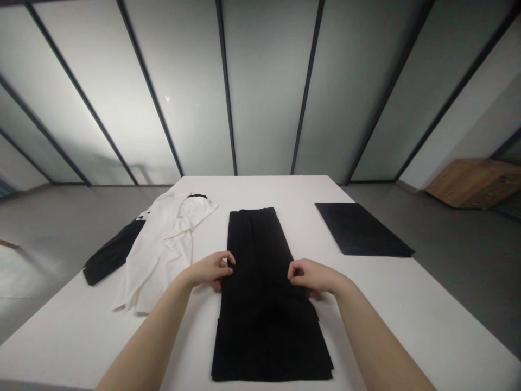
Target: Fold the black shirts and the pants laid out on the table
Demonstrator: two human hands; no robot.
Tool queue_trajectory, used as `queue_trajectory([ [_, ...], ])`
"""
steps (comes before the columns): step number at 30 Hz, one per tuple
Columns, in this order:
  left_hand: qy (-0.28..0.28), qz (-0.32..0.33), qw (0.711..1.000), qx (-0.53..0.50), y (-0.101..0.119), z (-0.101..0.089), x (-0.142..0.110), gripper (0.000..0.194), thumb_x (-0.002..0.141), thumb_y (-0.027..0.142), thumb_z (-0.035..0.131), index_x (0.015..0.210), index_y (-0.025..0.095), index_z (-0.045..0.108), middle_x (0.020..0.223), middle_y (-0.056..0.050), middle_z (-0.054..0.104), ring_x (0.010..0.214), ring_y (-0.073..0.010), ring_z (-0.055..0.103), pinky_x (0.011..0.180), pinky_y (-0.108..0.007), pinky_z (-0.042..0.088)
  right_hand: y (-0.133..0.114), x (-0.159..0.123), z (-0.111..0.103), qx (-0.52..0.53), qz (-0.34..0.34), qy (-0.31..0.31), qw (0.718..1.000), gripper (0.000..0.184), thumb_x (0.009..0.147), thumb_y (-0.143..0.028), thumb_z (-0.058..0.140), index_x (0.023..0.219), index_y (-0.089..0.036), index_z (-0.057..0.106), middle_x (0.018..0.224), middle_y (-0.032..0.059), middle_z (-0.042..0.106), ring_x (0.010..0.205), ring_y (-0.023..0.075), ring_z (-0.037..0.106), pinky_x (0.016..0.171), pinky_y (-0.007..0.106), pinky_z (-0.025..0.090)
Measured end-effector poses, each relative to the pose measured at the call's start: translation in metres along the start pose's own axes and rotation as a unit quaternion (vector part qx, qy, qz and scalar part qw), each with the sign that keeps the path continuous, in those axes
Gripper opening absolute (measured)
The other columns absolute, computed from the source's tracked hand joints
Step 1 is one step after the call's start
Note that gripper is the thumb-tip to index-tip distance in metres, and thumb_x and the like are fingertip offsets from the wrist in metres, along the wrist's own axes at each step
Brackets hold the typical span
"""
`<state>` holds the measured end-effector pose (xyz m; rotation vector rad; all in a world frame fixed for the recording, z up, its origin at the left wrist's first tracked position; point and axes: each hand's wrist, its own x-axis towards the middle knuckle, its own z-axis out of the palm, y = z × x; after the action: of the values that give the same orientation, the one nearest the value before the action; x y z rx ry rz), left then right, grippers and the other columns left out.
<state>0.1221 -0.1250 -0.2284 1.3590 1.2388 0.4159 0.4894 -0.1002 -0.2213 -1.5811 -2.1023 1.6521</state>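
Right at the fingertips: the left hand (209, 270) and the right hand (313, 277) are both clenched on the side edges of the black trousers (260, 320), apparently pinching the layers to keep them lined up. The trousers lie flat and lengthwise in the middle of the white table (407, 315) — wider end toward the person, the cloth smooth. Out to the left, a crumpled white shirt (163, 255) overlaps a dark garment (112, 252) — and over on the right, a black mat (360, 231) sits well apart.
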Motion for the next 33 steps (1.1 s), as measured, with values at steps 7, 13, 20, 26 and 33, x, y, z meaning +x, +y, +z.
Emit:
queue_trajectory([
  [7,-0.088,-0.053,0.991,0.084,0.007,-0.003,-0.016,0.037,0.092,0.055,0.065,0.114,0.026,0.058,0.064,0.002,0.066,0.053,-0.0205,0.066,0.051,-0.029,0.051,-0.001,-0.01,-0.007,0.022,0.009,-0.018,1.0,0.022,0.092,-0.037,0.066,0.109,-0.022,0.066,0.062,-0.0059,0.056,0.045,0.0118,0.054,0.043,0.021,0.04],
  [13,0.296,0.198,0.876,0.327,0.005,0.007,0.015,0.02,0.097,0.03,0.051,0.096,0.022,0.07,0.092,-0.007,0.071,0.093,-0.0251,0.069,0.091,-0.041,0.056,-0.001,0.019,0.008,-0.096,-0.128,0.292,0.943,0.02,0.091,-0.022,0.065,0.11,-0.02,0.072,0.092,0.0046,0.07,0.084,0.0197,0.067,0.079,0.032,0.052],
  [20,0.242,0.206,0.831,0.456,-0.019,0.028,0.036,0.049,0.104,0.029,0.048,0.151,0.019,0.055,0.163,-0.016,0.049,0.154,-0.0322,0.043,0.123,-0.053,0.039,-0.011,0.025,0.031,-0.24,-0.223,0.262,0.908,0.032,0.094,-0.026,0.071,0.126,-0.023,0.075,0.122,0.0103,0.069,0.118,0.0282,0.06,0.107,0.042,0.045],
  [26,0.242,0.144,0.813,0.509,-0.001,0.026,0.035,0.05,0.102,0.032,0.052,0.15,0.018,0.059,0.161,-0.017,0.053,0.149,-0.0352,0.05,0.121,-0.054,0.04,-0.014,0.021,0.038,-0.299,-0.175,0.235,0.908,0.044,0.095,-0.037,0.073,0.137,-0.025,0.07,0.132,0.0117,0.064,0.122,0.0326,0.055,0.106,0.045,0.043],
  [33,0.334,0.066,0.807,0.482,0.048,0.029,0.08,0.055,0.106,0.037,0.043,0.15,0.008,0.059,0.159,-0.023,0.053,0.152,-0.0346,0.045,0.126,-0.046,0.033,-0.017,0.019,0.039,-0.308,-0.166,0.234,0.907,0.043,0.096,-0.037,0.07,0.138,-0.025,0.068,0.133,0.0116,0.062,0.123,0.0325,0.054,0.106,0.045,0.042],
])
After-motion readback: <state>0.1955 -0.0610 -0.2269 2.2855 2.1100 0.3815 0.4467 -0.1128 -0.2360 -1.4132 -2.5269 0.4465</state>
